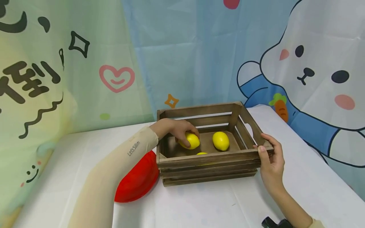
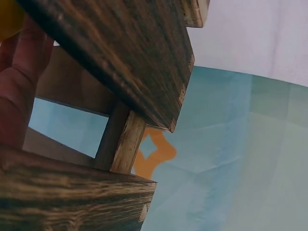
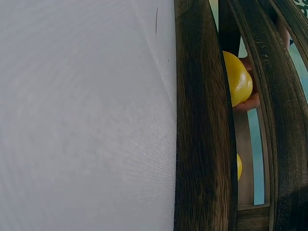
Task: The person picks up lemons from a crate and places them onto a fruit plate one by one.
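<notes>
A brown slatted wooden crate (image 1: 208, 161) stands on the white table. Inside it my left hand (image 1: 179, 128) grips a yellow lemon (image 1: 191, 141), with the fingers curled over its top and side. The left wrist view catches part of that lemon (image 2: 8, 19) at its upper left edge, beside the fingers. A second lemon (image 1: 220, 141) lies on the crate floor to the right, and the top of a third lemon (image 1: 201, 153) peeks over the front wall, which hides the rest. My right hand (image 1: 272, 164) holds the crate's right front corner, thumb against the front, fingers over the end board.
A red plate-like dish (image 1: 138, 180) sits left of the crate, partly covered by my left sleeve (image 1: 114, 174). Near the front edge, by my right forearm, is a black object (image 1: 275, 222). A printed curtain (image 1: 182, 53) hangs behind the white table (image 1: 199, 202).
</notes>
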The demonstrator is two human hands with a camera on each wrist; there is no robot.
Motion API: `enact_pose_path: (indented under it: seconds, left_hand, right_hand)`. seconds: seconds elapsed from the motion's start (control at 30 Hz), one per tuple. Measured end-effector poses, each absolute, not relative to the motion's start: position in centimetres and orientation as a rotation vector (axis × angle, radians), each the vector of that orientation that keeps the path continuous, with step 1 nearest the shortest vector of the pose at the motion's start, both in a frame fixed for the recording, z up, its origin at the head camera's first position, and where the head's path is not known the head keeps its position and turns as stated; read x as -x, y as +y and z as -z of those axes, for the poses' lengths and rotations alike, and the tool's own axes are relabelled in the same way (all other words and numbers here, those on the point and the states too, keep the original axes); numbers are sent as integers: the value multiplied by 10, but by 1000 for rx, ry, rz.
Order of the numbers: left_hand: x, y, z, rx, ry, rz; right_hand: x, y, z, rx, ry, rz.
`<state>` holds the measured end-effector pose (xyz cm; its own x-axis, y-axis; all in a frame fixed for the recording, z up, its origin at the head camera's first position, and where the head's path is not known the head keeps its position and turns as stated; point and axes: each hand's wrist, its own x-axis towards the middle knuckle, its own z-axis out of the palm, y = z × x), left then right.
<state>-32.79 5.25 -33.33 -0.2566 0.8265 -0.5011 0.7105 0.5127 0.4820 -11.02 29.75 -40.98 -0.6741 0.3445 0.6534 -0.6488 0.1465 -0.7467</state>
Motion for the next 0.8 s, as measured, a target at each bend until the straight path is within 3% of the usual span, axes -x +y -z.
enact_pose_path:
  seconds: [0.43,0.8]
  left_hand:
    - [327,49,326,-1222,2012,-445]
    - [331,46,326,-1491,2154,-583]
  right_hand:
    - [110,298,410,-304,-1659,-1623]
    - [110,299,411,-312,-1654,-1628]
